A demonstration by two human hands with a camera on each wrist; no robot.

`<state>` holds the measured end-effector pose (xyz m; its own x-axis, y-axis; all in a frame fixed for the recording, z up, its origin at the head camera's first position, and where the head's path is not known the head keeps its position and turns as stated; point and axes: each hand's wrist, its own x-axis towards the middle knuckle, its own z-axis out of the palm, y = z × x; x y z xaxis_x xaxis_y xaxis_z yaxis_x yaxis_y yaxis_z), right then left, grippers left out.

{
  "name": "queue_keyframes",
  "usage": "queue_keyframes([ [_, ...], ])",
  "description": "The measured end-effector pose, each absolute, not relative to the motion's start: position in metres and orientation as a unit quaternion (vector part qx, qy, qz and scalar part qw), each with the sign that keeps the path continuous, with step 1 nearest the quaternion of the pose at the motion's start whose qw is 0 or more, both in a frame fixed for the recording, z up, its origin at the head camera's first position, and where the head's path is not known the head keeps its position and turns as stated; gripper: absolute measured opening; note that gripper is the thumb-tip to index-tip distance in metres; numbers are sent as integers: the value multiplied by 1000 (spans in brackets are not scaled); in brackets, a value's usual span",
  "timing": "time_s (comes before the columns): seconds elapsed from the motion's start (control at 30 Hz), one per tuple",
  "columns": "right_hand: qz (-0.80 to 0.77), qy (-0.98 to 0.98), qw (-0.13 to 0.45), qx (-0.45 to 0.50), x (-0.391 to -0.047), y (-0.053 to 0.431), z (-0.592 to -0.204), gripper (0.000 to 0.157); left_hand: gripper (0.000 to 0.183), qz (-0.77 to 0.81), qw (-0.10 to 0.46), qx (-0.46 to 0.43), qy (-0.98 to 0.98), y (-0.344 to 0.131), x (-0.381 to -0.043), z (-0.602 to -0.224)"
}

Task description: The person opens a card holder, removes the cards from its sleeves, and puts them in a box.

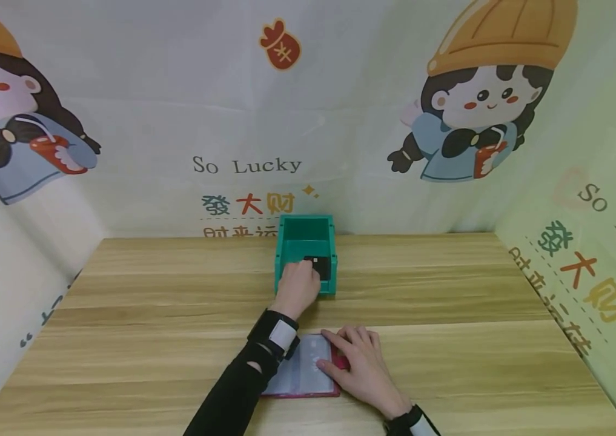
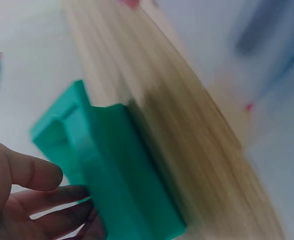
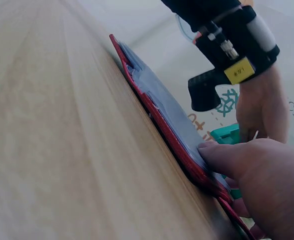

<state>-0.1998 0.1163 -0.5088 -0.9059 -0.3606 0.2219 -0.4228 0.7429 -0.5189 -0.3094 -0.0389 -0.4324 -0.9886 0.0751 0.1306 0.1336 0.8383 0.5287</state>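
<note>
My left hand (image 1: 298, 287) reaches down into the front of a teal plastic bin (image 1: 308, 223), and its fingertips are hidden in the head view. Beside the fingers, a small black flat piece (image 1: 323, 266) with a light mark lies in the bin. The left wrist view shows the thumb and loosely bent fingers of that hand apart, with nothing seen between them. My right hand (image 1: 362, 369) rests on the right edge of an opened booklet (image 1: 315, 363) with clear sleeve pages and a red cover. Its thumb (image 3: 227, 157) lies on the pages.
The bin stands near the back of a wooden table (image 1: 177, 290), just before a printed cloth backdrop (image 1: 340, 121). More printed cloth hangs at both sides. My left forearm (image 1: 237, 387) crosses over the left part of the booklet.
</note>
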Motion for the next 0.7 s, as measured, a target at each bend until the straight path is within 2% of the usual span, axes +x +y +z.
queue_keyframes([
  [0.13,288,-931,63,215,-199,116,-510,49,23,-326,96,-87,-937,-46,-287,-429],
  [0.23,286,-932,66,213,-200,117,-511,49,22,-366,92,-108,-920,-54,-266,-426],
  [0.37,284,-934,61,210,-200,117,-511,50,16,-395,45,-127,-909,-69,-239,-428],
  [0.53,289,-933,48,209,-199,117,-510,49,18,-398,-32,-130,-907,-85,-216,-441],
  [0.7,293,-933,37,203,-200,115,-509,47,14,-400,-64,-131,-905,-96,-206,-450],
])
